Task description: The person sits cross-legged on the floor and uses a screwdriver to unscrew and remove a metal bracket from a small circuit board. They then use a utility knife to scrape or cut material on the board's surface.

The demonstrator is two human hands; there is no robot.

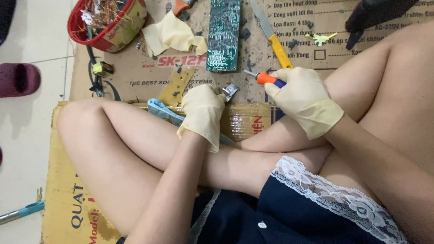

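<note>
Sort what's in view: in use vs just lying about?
In use:
left hand on small grey metal part
right hand holding orange-handled screwdriver

Lying about:
green rectangular circuit board
yellow-handled knife
red plastic basket of copper wire
spare cream rubber glove

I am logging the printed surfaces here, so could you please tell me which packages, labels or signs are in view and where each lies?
Flattened brown carton: on the floor ahead, red and dark print.
Yellow carton sheet: under the legs at left, blue and red lettering.
Red basket: upper left, holding copper wire.
</note>
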